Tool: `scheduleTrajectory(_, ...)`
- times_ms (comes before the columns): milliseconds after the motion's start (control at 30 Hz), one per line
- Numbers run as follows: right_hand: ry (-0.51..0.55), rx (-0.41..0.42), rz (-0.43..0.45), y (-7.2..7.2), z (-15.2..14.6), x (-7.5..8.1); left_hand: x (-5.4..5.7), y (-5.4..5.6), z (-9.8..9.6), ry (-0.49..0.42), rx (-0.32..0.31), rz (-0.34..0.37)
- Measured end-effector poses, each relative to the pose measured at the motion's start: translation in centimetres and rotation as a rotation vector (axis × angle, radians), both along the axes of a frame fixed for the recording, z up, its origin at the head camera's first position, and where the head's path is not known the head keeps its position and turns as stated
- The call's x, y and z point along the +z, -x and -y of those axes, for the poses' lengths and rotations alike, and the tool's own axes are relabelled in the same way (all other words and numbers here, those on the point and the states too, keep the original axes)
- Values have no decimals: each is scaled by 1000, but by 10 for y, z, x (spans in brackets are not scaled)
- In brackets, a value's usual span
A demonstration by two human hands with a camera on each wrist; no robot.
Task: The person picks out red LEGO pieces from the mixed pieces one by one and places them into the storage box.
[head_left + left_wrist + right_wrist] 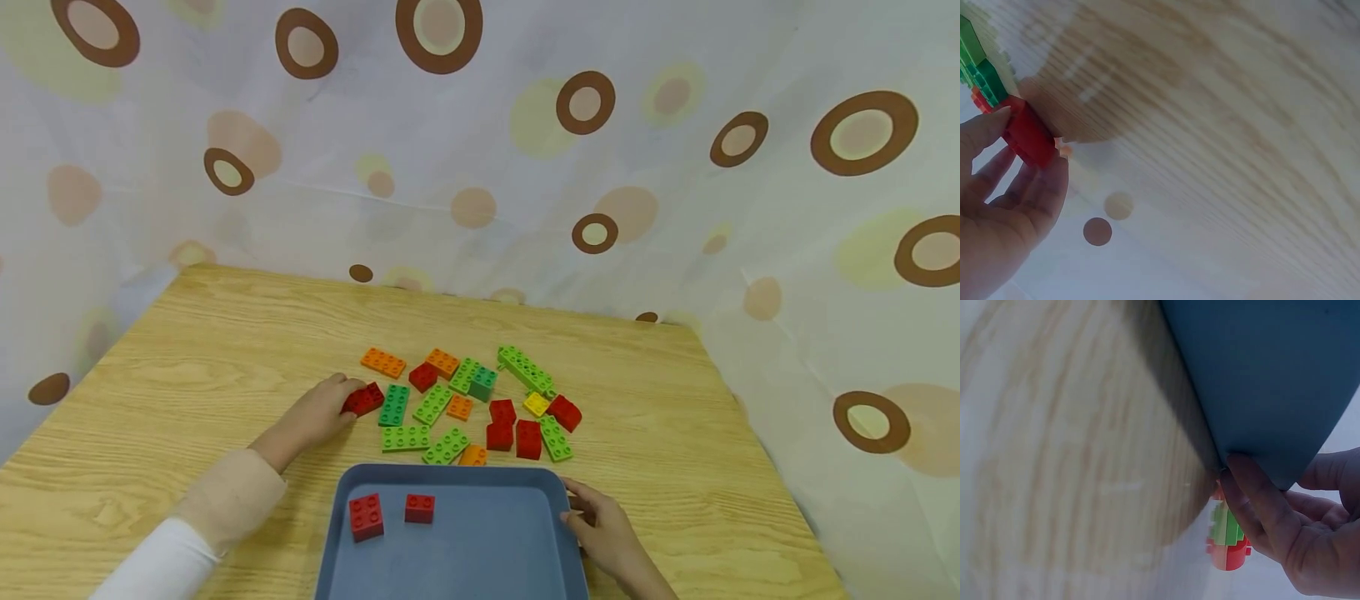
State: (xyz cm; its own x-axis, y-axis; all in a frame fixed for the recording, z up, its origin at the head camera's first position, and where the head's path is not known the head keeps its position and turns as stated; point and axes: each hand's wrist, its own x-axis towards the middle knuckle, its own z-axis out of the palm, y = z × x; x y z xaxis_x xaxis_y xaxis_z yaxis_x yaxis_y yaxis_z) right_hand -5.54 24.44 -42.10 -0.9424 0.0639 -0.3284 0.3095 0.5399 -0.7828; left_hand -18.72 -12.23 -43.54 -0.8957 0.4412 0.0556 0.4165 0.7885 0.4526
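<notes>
We can read no text, label, brand, number or sign in any view: none on the blue-grey rectangular tray [495, 542] at six o'clock, the red, green, orange and yellow studded plastic bricks [460, 407] at twelve o'clock from it, the light wood-grain counter [675, 450], or the pale ring-patterned cloth [420, 150] at twelve.

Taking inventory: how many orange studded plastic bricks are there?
4: the back-left orange studded plastic brick, the back-middle one, the central one and the front one, partly hidden by the blue-gray rectangular tray. Others may be hidden.
</notes>
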Motion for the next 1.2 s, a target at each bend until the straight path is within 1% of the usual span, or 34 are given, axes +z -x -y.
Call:
scheduleTrajectory(133,8,12,-4,0,0,-1,-1,-1,0,-10,3,9)
scheduleTrajectory(233,4,2,1,-1,0,-1,-1,-1,0,-24,0,15)
scheduleTrajectory(367,-11,-19,4,0,1,-1,-2,-2,-1,-34,-9,3)
scheduleTrajectory(500,-10,-22,4,0,1,-2,1,-3,-2,-31,-1,-16)
scheduleTrajectory(633,4,-14,-2,0,0,-2,9,-6,-6,-30,-2,-28)
scheduleTrajectory(767,20,-8,-2,-1,-1,-3,21,-9,-15,-45,-35,-41)
scheduleTrajectory(967,26,-15,-1,-1,-1,-3,37,-20,-30,-57,-104,-52)
scheduleTrajectory(1200,39,-4,-7,-2,-2,-4,47,-31,-46,-48,-194,-67)
